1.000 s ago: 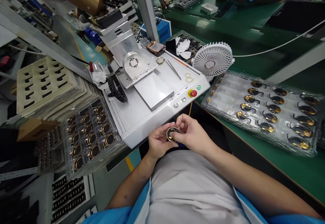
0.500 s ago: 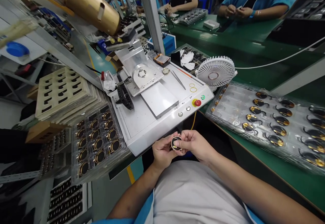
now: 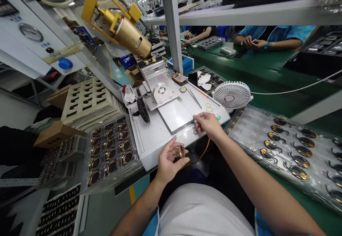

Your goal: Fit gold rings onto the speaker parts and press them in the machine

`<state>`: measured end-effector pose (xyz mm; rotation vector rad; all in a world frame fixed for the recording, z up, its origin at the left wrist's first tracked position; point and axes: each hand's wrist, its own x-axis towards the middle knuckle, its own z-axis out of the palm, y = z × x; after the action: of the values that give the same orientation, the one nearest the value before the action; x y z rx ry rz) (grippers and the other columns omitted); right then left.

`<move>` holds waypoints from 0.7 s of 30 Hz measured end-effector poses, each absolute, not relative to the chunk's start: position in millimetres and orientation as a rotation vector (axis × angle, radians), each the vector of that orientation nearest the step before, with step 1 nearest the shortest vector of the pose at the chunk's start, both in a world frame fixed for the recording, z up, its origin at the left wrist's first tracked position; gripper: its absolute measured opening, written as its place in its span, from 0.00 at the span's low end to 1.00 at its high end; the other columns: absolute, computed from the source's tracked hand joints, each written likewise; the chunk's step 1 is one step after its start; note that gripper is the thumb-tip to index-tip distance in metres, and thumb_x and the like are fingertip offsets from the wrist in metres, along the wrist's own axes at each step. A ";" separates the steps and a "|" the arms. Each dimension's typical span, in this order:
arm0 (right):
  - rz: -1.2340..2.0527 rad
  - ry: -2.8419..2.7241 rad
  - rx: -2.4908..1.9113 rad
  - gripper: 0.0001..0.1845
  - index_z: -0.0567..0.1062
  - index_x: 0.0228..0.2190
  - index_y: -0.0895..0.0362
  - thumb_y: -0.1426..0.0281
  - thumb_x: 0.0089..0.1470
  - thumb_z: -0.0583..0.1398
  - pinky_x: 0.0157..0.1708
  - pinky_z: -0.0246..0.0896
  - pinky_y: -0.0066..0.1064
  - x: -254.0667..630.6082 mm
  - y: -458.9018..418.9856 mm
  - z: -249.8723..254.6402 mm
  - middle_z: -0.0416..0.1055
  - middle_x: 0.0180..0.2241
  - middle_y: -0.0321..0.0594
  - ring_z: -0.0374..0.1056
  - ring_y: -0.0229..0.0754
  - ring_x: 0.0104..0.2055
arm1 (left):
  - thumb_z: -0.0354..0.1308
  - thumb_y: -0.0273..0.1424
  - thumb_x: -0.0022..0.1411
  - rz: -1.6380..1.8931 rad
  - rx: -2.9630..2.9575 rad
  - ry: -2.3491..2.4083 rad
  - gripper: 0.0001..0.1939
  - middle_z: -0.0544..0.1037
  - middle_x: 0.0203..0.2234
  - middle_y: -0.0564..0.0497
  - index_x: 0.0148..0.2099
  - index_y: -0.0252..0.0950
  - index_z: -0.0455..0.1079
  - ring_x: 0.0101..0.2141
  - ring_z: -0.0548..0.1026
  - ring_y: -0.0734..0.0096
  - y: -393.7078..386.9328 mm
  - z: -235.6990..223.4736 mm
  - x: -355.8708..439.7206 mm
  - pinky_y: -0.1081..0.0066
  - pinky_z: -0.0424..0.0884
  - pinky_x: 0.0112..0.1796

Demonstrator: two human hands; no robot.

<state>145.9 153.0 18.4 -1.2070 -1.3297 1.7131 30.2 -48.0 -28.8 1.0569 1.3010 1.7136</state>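
In my left hand (image 3: 169,159), a small round gold-rimmed watch case (image 3: 182,152) is pinched between thumb and fingers, tilted nearly edge-on. My right hand (image 3: 210,124) is above the front panel of the white machine (image 3: 149,154), its thumb and fingertips closed together; whatever they may hold is too small to make out. Just beyond the right hand lie thin yellow rings (image 3: 209,107) and metal tweezers (image 3: 195,98). A metal fixture (image 3: 162,91) with a round disc stands on the machine, behind a flat plate (image 3: 175,114).
To the left, a clear tray (image 3: 109,150) carries several gold-rimmed round parts, near stacked beige trays (image 3: 82,100). On the right are a white fan (image 3: 231,96) and a tray of black discs with cables (image 3: 299,161). A gold cylinder (image 3: 133,38) overhangs the fixture. Co-workers sit across the green bench (image 3: 256,72).
My hands have separated: the right has let go of the watch case and moved forward to the machine's front panel. The left keeps the case, now turned edge-on. The camera view has tilted up.
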 end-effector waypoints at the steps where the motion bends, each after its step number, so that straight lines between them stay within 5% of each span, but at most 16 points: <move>1: 1.703 -1.334 -1.193 0.19 0.68 0.24 0.55 0.61 0.53 0.70 0.12 0.53 0.22 147.5 151.5 20.6 0.66 0.14 0.32 0.57 0.32 0.12 | 0.77 0.29 0.51 1.711 1.133 1.347 0.43 0.83 0.48 0.44 0.67 0.46 0.66 0.40 0.85 0.62 -48.6 -28.7 29.6 0.66 0.81 0.40; 10: 2.039 -1.596 -0.889 0.23 0.71 0.25 0.56 0.54 0.47 0.73 0.16 0.55 0.23 188.8 73.2 26.4 0.68 0.15 0.33 0.59 0.34 0.16 | 0.76 0.28 0.53 1.696 1.532 1.616 0.47 0.83 0.52 0.40 0.71 0.43 0.60 0.46 0.84 0.60 -46.8 -27.5 40.8 0.64 0.82 0.48; 21: 1.840 -1.769 -1.002 0.19 0.70 0.25 0.55 0.55 0.52 0.68 0.19 0.54 0.26 190.6 59.2 21.1 0.70 0.18 0.34 0.60 0.36 0.18 | 0.73 0.26 0.55 1.694 1.582 1.678 0.43 0.83 0.53 0.41 0.70 0.43 0.63 0.47 0.85 0.59 -42.8 -25.9 45.6 0.62 0.83 0.50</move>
<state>190.6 59.2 21.1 -1.0024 -1.7695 1.8396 45.6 -42.8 -25.9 1.5818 1.6775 1.6936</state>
